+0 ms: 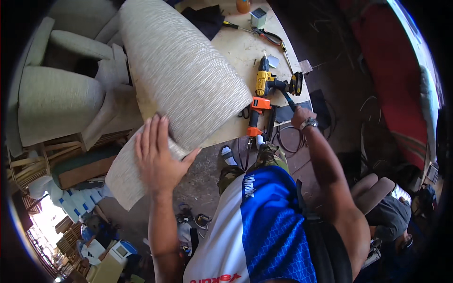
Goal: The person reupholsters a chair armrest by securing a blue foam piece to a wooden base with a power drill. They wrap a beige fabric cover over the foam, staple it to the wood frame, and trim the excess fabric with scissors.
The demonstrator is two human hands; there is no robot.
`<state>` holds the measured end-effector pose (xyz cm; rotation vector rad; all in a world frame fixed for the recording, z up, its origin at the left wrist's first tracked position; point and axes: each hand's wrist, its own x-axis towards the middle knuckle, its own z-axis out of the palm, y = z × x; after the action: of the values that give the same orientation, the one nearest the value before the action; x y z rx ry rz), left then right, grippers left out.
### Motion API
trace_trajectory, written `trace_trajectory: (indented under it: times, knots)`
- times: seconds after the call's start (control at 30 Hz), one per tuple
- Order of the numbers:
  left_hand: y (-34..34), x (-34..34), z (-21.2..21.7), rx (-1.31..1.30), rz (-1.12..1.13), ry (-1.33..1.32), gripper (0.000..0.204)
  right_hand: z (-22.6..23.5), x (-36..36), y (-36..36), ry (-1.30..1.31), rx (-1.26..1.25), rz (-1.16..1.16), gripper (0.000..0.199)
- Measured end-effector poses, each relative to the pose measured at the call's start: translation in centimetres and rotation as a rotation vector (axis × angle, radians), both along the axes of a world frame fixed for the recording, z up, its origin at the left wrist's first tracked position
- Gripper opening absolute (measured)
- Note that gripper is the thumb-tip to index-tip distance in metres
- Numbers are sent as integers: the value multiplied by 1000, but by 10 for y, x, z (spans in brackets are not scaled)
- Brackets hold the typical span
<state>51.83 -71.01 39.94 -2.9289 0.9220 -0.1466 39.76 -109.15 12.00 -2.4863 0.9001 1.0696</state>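
Note:
A large rounded upholstered piece [184,70], covered in ribbed silver-beige fabric, lies across the left part of the table. My left hand [159,158] rests with outstretched fingers on a flap of the same fabric [126,174] that hangs over the near edge. At the table's right edge my right hand [303,116], with a watch on the wrist, is closed round the end of a slim tool with a blue-green handle [288,100]. The far end of that tool is hidden near a yellow and black cordless drill [265,81]. Beside it is an orange and black air stapler [255,115].
Pliers [271,37], a screwdriver [236,26] and a small box [258,17] lie at the back of the table [236,52]. More upholstered pieces [59,101] stand at left. A hose [288,146] loops on the floor at right. Another person [387,207] sits at lower right.

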Motion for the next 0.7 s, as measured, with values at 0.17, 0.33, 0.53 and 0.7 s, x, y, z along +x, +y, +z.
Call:
trace_trajectory:
  times: [0.17,0.33,0.53,0.7]
  knots:
    - [8,1,-2,-126,-44,27,103,32,31,-30,-54,-152,239,34]
    - [51,15,-2,-751,-208,260,104,6,-17,-26,-190,14,-12,51]
    - [84,-12,-8,-197,-159,91,102,40,-95,64,-855,193,-375,46]
    - [74,-18,-14,-145,-161,9,104,150,-115,156,-1291,687,-439,14]
